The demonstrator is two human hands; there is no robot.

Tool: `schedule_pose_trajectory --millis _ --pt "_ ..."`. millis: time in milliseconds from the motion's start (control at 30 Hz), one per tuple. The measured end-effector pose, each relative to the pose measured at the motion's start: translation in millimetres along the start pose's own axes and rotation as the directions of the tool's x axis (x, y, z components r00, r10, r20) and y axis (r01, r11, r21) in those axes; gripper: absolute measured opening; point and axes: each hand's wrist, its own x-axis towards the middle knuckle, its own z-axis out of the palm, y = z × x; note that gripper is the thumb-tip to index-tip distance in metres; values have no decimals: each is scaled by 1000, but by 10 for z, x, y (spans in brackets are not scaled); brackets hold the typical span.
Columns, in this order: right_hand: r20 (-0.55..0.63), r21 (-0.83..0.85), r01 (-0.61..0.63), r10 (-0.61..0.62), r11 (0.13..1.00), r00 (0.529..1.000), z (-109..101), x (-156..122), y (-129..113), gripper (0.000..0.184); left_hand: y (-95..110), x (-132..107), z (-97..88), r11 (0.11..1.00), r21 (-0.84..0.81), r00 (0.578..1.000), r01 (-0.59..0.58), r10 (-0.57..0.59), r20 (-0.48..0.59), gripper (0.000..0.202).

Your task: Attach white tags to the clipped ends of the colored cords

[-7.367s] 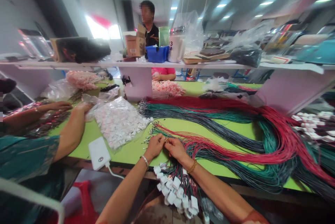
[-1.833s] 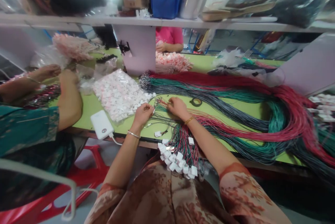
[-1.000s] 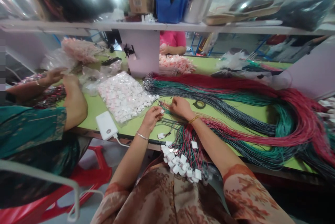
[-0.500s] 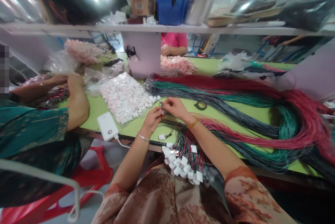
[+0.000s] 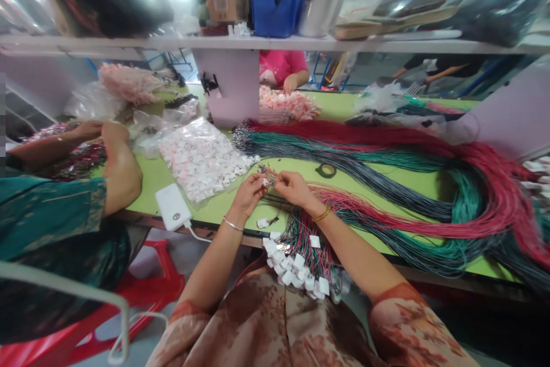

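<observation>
At the left end of the green desk (image 5: 215, 213), a co-worker's arm (image 5: 122, 164) is reaching in over the front edge, near a heap of dark red strands (image 5: 88, 155). Close to the same edge, a white power bank (image 5: 173, 206) is lying flat, its white cable (image 5: 198, 234) running over the side. Behind it and to the right, a clear bag (image 5: 201, 158) is holding many small white pieces, some of them lying at its right corner.

Right of the bag, the person's two bare hands are working close together: the left hand (image 5: 249, 194), wearing a silvery bangle (image 5: 232, 223), is pinching a small white connector (image 5: 265, 182), while the right hand (image 5: 294, 188), wearing a gold-coloured bracelet (image 5: 322, 214), is pinching a thin wire (image 5: 272, 173) just beside it — the wire's tip is escaping clear view.

Nearer the front edge, a loose connector (image 5: 263, 223) is lying on the desk; just to its right, a cluster of white connectors (image 5: 296, 269) is hanging over that edge on coloured wires (image 5: 305, 232). Toward the back edge, a pile of pale pink pieces (image 5: 290, 106) is lying near another co-worker's hand (image 5: 291, 83).

Farther right, a roll of black tape (image 5: 326, 170) is lying flat beside long wire bundles — red (image 5: 369, 132) behind, dark grey (image 5: 399, 189) in front — that are bending round toward the front right corner.
</observation>
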Motion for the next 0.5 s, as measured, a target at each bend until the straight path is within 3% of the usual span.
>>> schedule_pose_trajectory --millis 233,500 --pt "7 81 -5 4 997 1000 98 17 51 25 -6 -10 30 998 59 998 -26 30 -63 36" --pt "-53 85 15 -10 996 999 -81 43 103 19 73 -2 -26 999 36 995 -28 31 -98 30"
